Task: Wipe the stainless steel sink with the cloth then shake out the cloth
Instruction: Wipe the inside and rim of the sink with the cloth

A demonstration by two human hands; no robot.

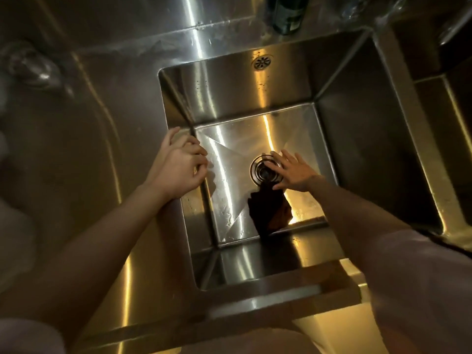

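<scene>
Cloth (268, 213) under right hand (293, 172)

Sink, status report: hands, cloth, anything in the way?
Left hand grips sink rim. Right hand open over drain, fingers spread. Dark cloth below it. Nothing blocking.

One stainless steel sink (370, 129) is set in one steel counter (102, 123). Two hands reach over the sink: the left hand (178, 166) at its left rim, the right hand (293, 172) above its one floor drain (264, 169). One overflow grille (261, 63) marks its back wall; one dark bottle (287, 15) stands behind it.
</scene>
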